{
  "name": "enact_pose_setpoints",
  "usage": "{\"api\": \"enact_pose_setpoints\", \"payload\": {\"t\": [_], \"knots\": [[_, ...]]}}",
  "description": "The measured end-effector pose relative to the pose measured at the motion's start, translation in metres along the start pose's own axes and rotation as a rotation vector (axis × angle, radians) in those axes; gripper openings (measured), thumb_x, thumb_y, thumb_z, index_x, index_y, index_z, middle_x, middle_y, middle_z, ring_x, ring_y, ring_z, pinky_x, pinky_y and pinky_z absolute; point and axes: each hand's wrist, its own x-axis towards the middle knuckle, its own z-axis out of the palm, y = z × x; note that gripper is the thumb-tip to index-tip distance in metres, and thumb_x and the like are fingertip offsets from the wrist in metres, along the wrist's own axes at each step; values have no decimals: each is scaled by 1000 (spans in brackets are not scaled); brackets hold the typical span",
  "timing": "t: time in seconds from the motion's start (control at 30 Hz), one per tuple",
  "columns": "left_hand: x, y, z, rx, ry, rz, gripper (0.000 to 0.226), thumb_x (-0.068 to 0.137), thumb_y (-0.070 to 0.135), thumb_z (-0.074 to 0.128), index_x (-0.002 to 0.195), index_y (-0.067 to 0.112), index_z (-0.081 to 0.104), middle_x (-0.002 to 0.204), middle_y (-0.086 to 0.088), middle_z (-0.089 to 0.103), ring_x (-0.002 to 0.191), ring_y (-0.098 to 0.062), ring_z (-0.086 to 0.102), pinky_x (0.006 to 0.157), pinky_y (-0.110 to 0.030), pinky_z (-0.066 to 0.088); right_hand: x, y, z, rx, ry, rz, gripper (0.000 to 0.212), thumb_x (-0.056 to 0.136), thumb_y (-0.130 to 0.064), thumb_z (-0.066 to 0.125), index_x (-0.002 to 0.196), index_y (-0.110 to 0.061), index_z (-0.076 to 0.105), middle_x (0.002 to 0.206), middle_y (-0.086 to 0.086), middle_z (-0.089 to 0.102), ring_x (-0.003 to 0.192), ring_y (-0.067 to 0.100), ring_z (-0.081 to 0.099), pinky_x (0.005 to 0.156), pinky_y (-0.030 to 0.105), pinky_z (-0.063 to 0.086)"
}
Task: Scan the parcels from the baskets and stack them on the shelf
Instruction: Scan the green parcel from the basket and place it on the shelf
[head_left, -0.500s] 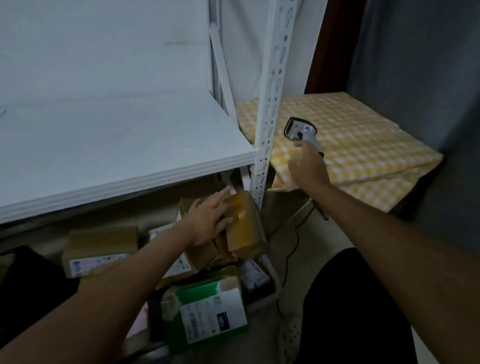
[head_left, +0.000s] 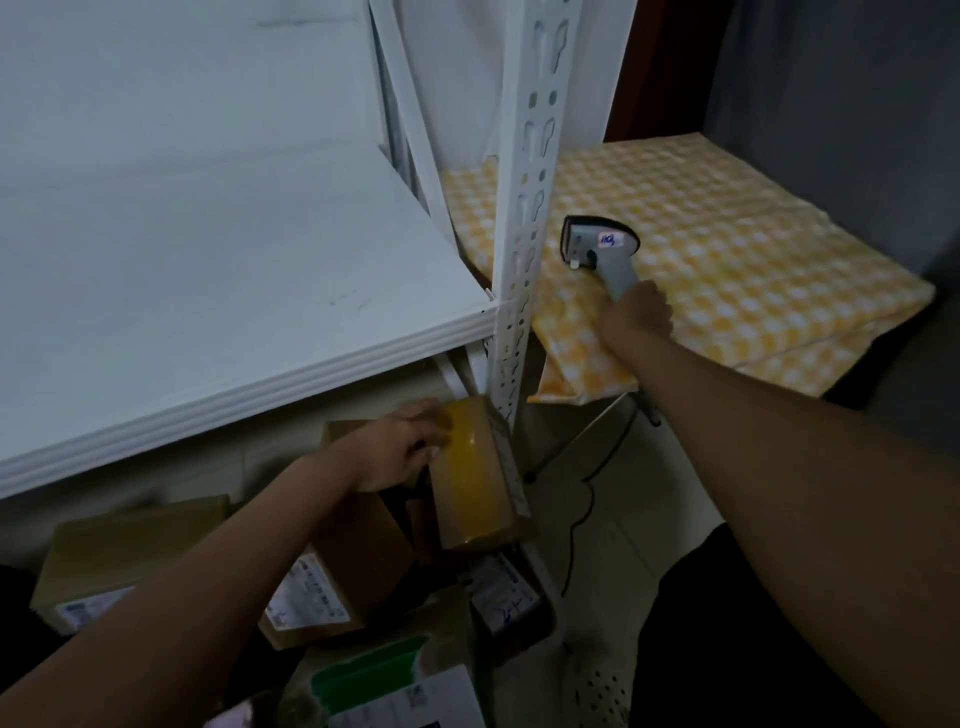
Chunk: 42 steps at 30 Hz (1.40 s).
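My left hand (head_left: 402, 449) grips the top of a brown parcel wrapped in yellowish tape (head_left: 475, 475), which stands tilted among other parcels under the white shelf (head_left: 218, 291). My right hand (head_left: 636, 317) holds the handle of a grey barcode scanner (head_left: 597, 244); the scanner's head lies over the yellow checked cloth (head_left: 727, 260). Below lie more cardboard parcels (head_left: 332, 577) with white labels and a green and white parcel (head_left: 384, 686). The basket under them is mostly hidden.
A white perforated shelf post (head_left: 524, 218) stands between my two hands. The scanner's black cable (head_left: 582, 519) trails over the floor. Dark fabric (head_left: 717, 623) lies at the lower right. A grey curtain (head_left: 831, 78) hangs behind the checked cloth.
My right hand has closed round the scanner's handle. My left hand's fingers have curled over the top of the taped parcel.
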Motion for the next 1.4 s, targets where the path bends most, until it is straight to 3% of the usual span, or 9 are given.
{"api": "enact_pose_setpoints", "payload": {"t": [0.2, 0.4, 0.53, 0.7, 0.93, 1.0, 1.1, 1.2, 1.4], "knots": [[-7, 11, -14, 4, 6, 4, 43, 105, 33, 47, 147, 28, 47, 168, -2, 8, 147, -20, 35, 119, -30, 28, -24, 6, -16, 313, -64, 13, 67, 98, -28, 55, 150, -3, 20, 143, 20, 45, 119, 38, 56, 89, 46, 55], [-55, 16, -22, -85, 79, 2, 36, 104, 27, 51, 140, 29, 54, 167, 1, 12, 145, -18, 36, 116, -26, 29, -118, 24, -44, 697, 250, -218, 44, 97, -30, 60, 126, -1, 42, 111, 13, 58, 89, 28, 64, 67, 38, 50], [-103, 5, -10, -79, 156, -104, 41, 102, 24, 55, 143, 19, 53, 164, -8, 22, 146, -20, 36, 106, -14, 23, -199, 40, -58, 1003, 46, -326, 22, 91, -26, 69, 101, -10, 60, 76, 0, 65, 63, 10, 66, 60, 30, 57], [-158, 0, 15, -126, 245, -182, 47, 101, 22, 57, 147, 15, 47, 161, -10, 29, 148, -25, 33, 108, -14, 20, -255, 36, -62, 1028, -61, -325, 24, 88, -24, 73, 78, -2, 67, 57, -4, 64, 49, 1, 61, 52, 14, 48], [-197, 6, 86, -525, 503, -493, 34, 99, 32, 60, 124, 9, 63, 122, -13, 65, 103, -26, 65, 87, -34, 51, -295, 66, -26, 771, -418, -228, 28, 86, -32, 74, 96, -6, 70, 79, 7, 70, 61, 13, 63, 57, 22, 48], [-204, 10, 108, -690, 456, -615, 36, 102, 32, 55, 124, 4, 60, 122, -18, 65, 105, -30, 64, 85, -34, 51, -307, 79, -6, 692, -480, -215, 27, 87, -32, 73, 102, -10, 68, 89, 8, 72, 72, 18, 66, 59, 24, 48], [-211, 17, 130, -794, 345, -664, 51, 99, 46, 50, 133, 9, 58, 133, -16, 62, 119, -32, 60, 104, -46, 48, -321, 99, 23, 660, -522, -184, 28, 89, -26, 71, 109, -7, 67, 94, 9, 73, 70, 16, 68, 56, 24, 50], [-216, 32, 135, -846, 275, -680, 47, 105, 37, 45, 143, 10, 51, 144, -10, 55, 128, -28, 53, 110, -37, 40, -327, 116, 45, 631, -527, -105, 32, 87, -29, 73, 105, -3, 66, 91, 14, 73, 73, 26, 72, 67, 43, 61], [-219, 51, 144, -1004, 212, -722, 22, 103, 13, 47, 83, 12, 56, 97, -13, 61, 98, -25, 56, 98, -38, 46, -333, 136, 66, 569, -521, -102, 37, 81, -43, 75, 91, -8, 70, 85, 11, 73, 79, 30, 71, 78, 53, 59]]}}
